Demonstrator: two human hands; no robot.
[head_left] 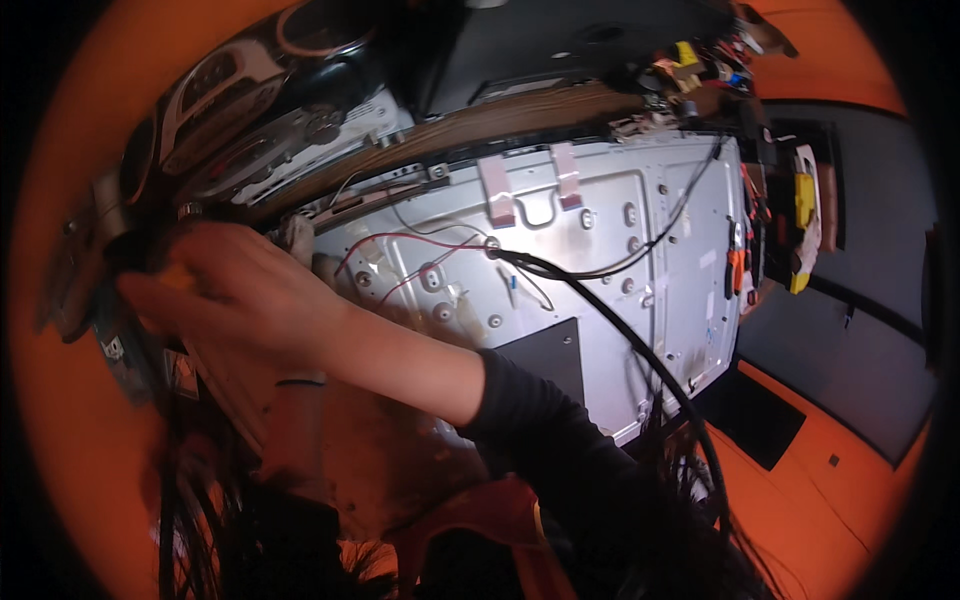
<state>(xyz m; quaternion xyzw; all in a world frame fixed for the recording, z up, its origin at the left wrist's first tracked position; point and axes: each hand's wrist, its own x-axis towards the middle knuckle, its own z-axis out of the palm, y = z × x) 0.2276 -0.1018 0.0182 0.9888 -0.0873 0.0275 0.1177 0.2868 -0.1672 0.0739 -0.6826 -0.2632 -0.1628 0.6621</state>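
My right hand (235,290) reaches across to the far left from a black sleeve (540,410). Its fingers are curled and a little blurred; what they close on is hidden. A dark rounded thing (125,252) lies beside the fingertips. Under the right forearm, my left wrist (298,405) wears a thin dark band, and its hand is hidden behind the right arm. A large silvery metal panel (600,350), like the back of a flat screen, spreads before me. Thin red wires (400,236) and a thick black cable (620,325) cross it.
Two pale flat ribbon cables (497,190) fold over the panel's far edge. Behind stand black-and-silver audio equipment (235,90) and a dark screen (560,45). Orange-handled pliers (737,270) and yellow tools (803,205) lie at the right. Assorted small parts (690,70) crowd the far right corner.
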